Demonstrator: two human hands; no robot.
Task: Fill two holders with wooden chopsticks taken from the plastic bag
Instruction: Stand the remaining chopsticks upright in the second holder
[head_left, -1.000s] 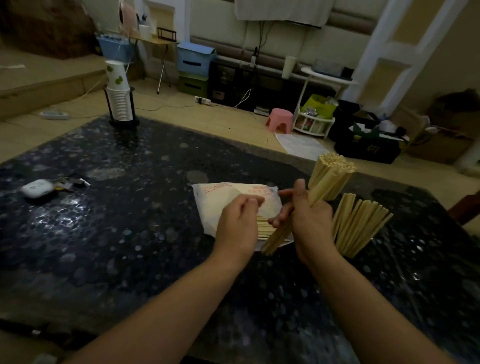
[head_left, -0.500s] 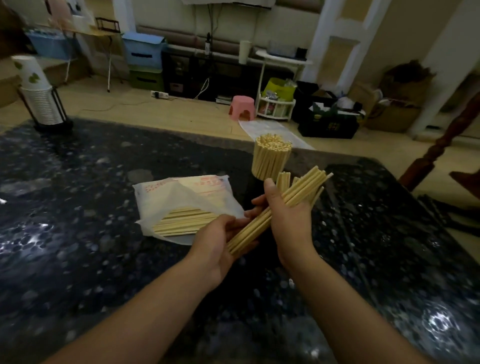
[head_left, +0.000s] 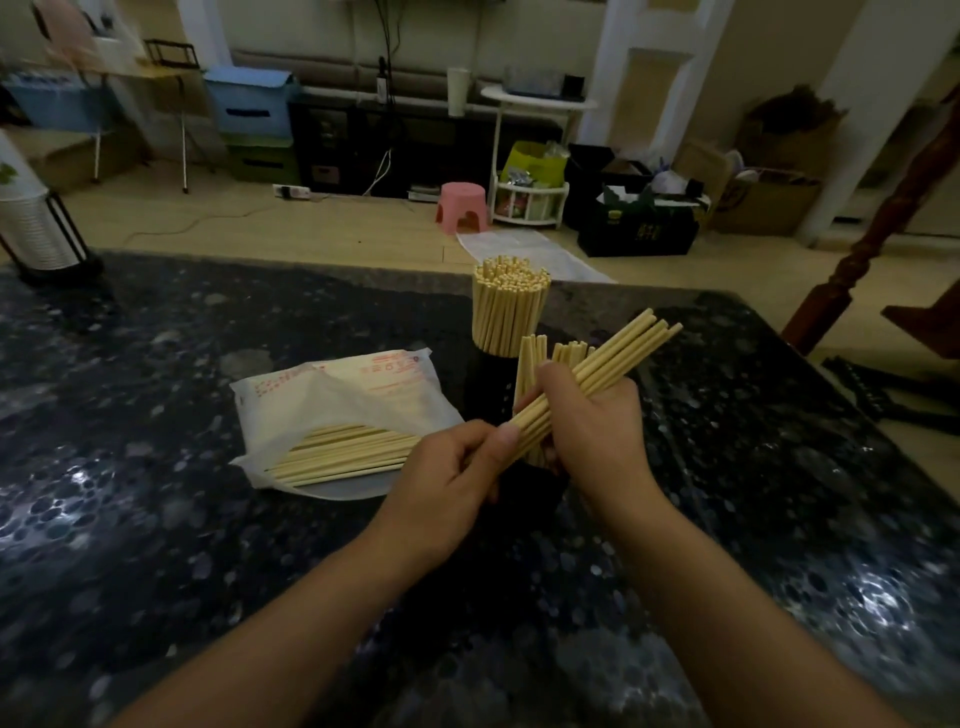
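Both hands hold one bundle of wooden chopsticks (head_left: 618, 358) slanting up to the right above the table. My left hand (head_left: 447, 478) grips its lower end; my right hand (head_left: 592, 421) wraps its middle. A white plastic bag (head_left: 332, 400) lies to the left with several chopsticks (head_left: 343, 454) sticking out of its open mouth. Behind the hands stands a dark holder, its body barely visible, packed with upright chopsticks (head_left: 509, 306). A second holder's chopsticks (head_left: 535, 364) show just behind my right hand, the holder itself mostly hidden.
The dark speckled table (head_left: 156, 519) spans the view. A stack of paper cups in a black stand (head_left: 31, 228) sits at the far left corner. A wooden post (head_left: 857, 244) rises beyond the right edge. Floor clutter lies behind the table.
The view has swung left to right and closer. My left hand left the bag and now grips the bundle's lower end, which my right hand lifted above the nearer holder.
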